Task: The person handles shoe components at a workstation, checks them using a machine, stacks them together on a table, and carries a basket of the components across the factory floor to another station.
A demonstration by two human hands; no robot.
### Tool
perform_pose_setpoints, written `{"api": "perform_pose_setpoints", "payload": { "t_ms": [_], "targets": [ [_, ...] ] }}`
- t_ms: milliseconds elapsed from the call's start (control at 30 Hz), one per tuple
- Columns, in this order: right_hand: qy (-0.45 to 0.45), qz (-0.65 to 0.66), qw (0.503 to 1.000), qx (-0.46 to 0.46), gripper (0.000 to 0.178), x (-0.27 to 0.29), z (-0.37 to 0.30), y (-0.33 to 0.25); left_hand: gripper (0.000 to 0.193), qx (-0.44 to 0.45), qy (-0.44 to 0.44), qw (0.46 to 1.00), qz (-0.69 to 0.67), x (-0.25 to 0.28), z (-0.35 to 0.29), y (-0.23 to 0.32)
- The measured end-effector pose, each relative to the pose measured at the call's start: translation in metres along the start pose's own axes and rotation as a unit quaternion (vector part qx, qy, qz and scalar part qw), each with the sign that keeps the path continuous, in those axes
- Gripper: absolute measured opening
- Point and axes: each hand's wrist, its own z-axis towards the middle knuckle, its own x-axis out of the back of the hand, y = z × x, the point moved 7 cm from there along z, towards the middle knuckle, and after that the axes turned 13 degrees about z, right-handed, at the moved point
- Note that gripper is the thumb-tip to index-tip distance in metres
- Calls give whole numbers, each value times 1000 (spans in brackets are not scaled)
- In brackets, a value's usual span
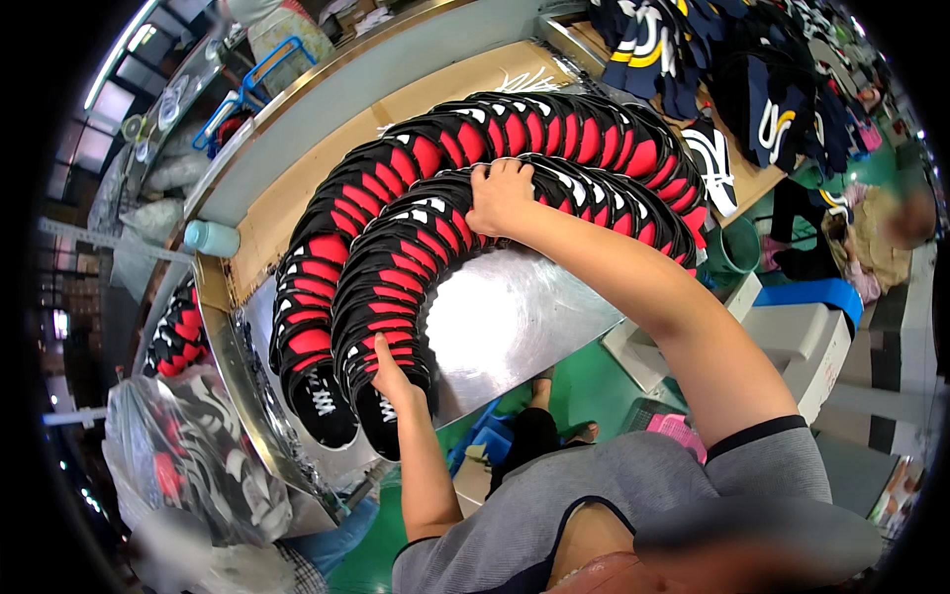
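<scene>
Row of overlapping black-and-red, fabric-looking shoe uppers [406, 263] curves under our clasping right hand [502, 196]; we cannot tell whether our left hand [394, 381] grips. Likely we're aligning; next needs even pressure.

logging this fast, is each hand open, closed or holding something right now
Left hand: touching the inner row of black-and-red pieces, near end; grip can't be told.
Right hand: curved over that row's middle; grip can't be told.
</scene>
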Motion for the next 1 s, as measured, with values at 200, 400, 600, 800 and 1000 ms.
{"api": "perform_pose_setpoints", "payload": {
  "t_ms": [200, 400, 600, 800, 1000],
  "targets": [
    [-76, 87, 993, -29, 53, 3, 35, 11, 45, -29, -13, 999, -9, 0, 9, 1],
    [148, 100, 969, 169, 31, 4, -7, 8, 42, -65, 23, 998, -12, 8, -29, 8],
    [303, 254, 865, 309, 32, 63, -85, -35, 32, -171, 92, 980, 36, 95, -153, 91],
    [442, 261, 781, 355, 35, 231, -216, -49, 47, -364, 110, 923, -63, 152, -248, 171],
    [621, 61, 742, 244, 20, 381, -448, 95, 51, -361, -127, 898, -215, 73, -363, 175]
  ]
}}
